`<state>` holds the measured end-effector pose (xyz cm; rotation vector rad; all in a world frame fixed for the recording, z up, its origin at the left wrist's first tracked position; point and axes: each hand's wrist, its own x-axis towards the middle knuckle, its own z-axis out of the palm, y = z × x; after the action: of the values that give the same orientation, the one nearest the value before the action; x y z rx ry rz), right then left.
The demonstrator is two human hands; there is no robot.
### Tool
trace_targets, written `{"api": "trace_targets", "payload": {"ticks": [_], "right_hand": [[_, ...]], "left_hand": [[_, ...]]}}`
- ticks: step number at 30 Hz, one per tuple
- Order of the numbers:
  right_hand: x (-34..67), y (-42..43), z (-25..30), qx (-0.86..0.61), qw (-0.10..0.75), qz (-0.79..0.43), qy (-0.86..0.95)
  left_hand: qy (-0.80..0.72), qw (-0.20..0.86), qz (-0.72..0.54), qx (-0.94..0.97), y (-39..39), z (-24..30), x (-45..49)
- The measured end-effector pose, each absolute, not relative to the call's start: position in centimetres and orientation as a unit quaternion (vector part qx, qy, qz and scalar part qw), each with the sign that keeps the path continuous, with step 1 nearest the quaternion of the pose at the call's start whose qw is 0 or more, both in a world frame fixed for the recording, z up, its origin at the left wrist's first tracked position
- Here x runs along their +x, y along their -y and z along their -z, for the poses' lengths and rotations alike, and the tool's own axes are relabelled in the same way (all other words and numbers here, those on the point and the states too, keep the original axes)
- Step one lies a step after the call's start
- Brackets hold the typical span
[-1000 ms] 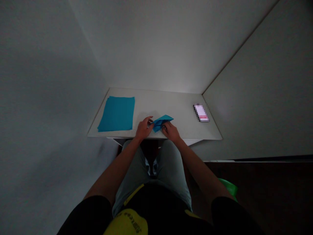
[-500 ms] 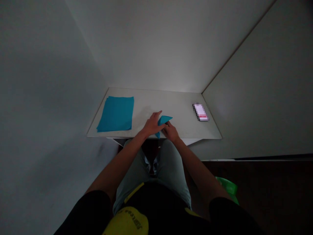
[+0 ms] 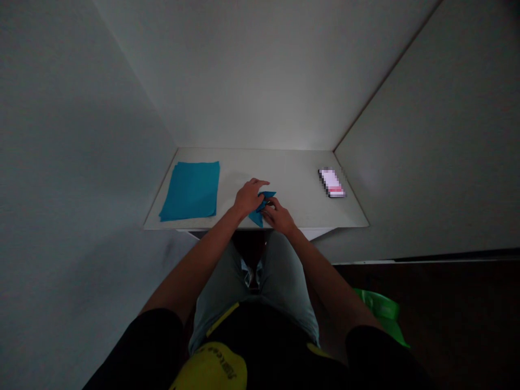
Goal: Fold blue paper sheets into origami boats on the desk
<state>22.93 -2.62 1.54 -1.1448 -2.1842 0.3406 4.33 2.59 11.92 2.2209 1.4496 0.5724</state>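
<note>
A small folded piece of blue paper (image 3: pixel 255 218) is between my two hands, close to the front edge of the white table. My left hand (image 3: pixel 248 197) grips its left side, with the index finger stretched out to the right above it. From the right, my right hand (image 3: pixel 280 216) pinches the paper between thumb and fingers. Pointed corners stick out above and below the fingers. The middle of the paper is partly hidden by my fingers, so its exact folds cannot be made out.
A stack of blue paper sheets (image 3: pixel 190 189) lies on the left of the white table (image 3: pixel 284 165). Toward the right edge lies a phone (image 3: pixel 332 182) with a lit, blurred screen. Walls border the table. Something green (image 3: pixel 382 311) stands on the dark floor at my right.
The folded paper has turned and shifted slightly left; its upper point sticks out less and its lower part shows more. My right hand has moved a little left with it.
</note>
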Motion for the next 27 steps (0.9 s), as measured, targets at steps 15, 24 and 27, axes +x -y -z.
{"api": "trace_targets", "payload": {"ticks": [15, 24, 27], "right_hand": [[22.91, 2.66, -1.57, -0.419, 0.308, -0.141, 0.843], [22.80, 3.05, -2.30, -0.425, 0.266, -0.153, 0.851], [22.78, 3.11, -2.43, -0.430, 0.251, -0.139, 0.856]], "left_hand": [[-0.560, 0.102, -0.105, 0.815, -2.51, -12.12, 3.87], [-0.561, 0.088, -0.075, 0.820, -2.68, -11.47, 3.72], [-0.563, 0.081, -0.060, 0.820, -2.66, -11.56, 3.75]]}}
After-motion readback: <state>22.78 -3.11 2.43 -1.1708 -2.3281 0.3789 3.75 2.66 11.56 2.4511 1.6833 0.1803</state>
